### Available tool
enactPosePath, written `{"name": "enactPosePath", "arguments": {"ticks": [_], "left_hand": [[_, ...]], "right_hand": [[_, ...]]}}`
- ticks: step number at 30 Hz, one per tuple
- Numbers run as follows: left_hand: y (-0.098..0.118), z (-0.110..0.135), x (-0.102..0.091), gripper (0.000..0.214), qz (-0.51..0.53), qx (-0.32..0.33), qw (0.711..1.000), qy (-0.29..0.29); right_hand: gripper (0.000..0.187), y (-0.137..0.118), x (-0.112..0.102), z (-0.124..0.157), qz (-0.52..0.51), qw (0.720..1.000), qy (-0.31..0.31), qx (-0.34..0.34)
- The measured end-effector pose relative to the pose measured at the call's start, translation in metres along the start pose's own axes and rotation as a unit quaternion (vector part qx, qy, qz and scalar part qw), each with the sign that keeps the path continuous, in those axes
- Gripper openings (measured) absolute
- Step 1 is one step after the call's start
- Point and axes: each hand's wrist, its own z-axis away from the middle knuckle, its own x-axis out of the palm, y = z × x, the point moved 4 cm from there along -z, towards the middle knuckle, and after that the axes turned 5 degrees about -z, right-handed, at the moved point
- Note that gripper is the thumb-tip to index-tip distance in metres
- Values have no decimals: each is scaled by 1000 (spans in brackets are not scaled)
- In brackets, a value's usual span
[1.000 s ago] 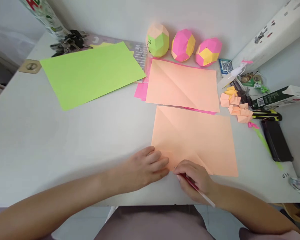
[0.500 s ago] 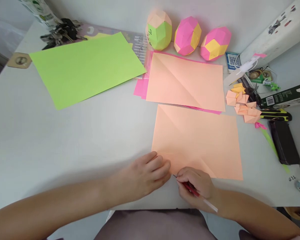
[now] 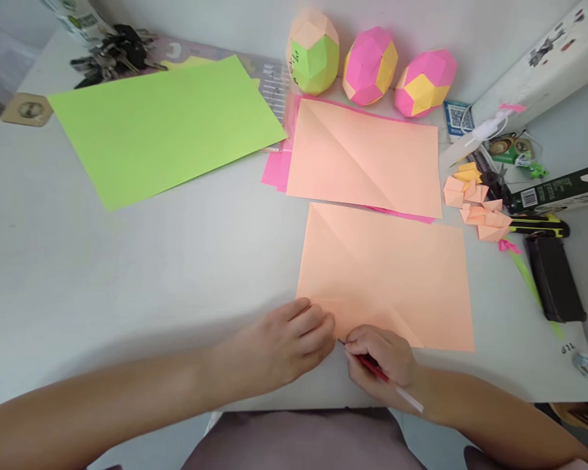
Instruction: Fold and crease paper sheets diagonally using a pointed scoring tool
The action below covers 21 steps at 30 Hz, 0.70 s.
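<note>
Pale wall is rising beyond both hands, and under them a whitish table (image 3: pixel 191 274) is spreading out, widest to the left. I'm watching through the head camera, well away from the desk. Close in front of the hands, a peach sheet (image 3: pixel 382 267) is lying with its near-left part partly hidden by my left hand (image 3: pixel 294 336). Those fingers are curling down over the paper; I can't tell whether they are pinching it or just pressing. My right hand (image 3: pixel 385 362) is closing around a red pen (image 3: pixel 375 370), and its dark tip is pointing at the sheet's near edge, just beside the left fingertips (whether it is touching paper, I can't make out).

For good work here, I'm judging that the left hand should be bearing down evenly, so that the sheet isn't skidding, with its fingertips just clear of the tip. The right should be guiding lightly, since a hard push could be buckling the edge. Faint diagonal creases are crossing the sheet, one near the right hand, so I'd be watching for the tip catching there. Farther beyond the hands, a second peach sheet (image 3: pixel 367 156) is lying.
</note>
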Motion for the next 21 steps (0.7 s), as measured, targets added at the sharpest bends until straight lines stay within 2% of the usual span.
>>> {"name": "enactPosePath", "arguments": {"ticks": [5, 21], "left_hand": [[-1, -1, -2, 35, 9, -7, 1000, 19], [-2, -1, -4, 33, 8, -8, 1000, 20]], "right_hand": [[24, -1, 0, -1, 13, 1000, -7, 7], [22, -2, 1, -2, 21, 1000, -6, 2]]}}
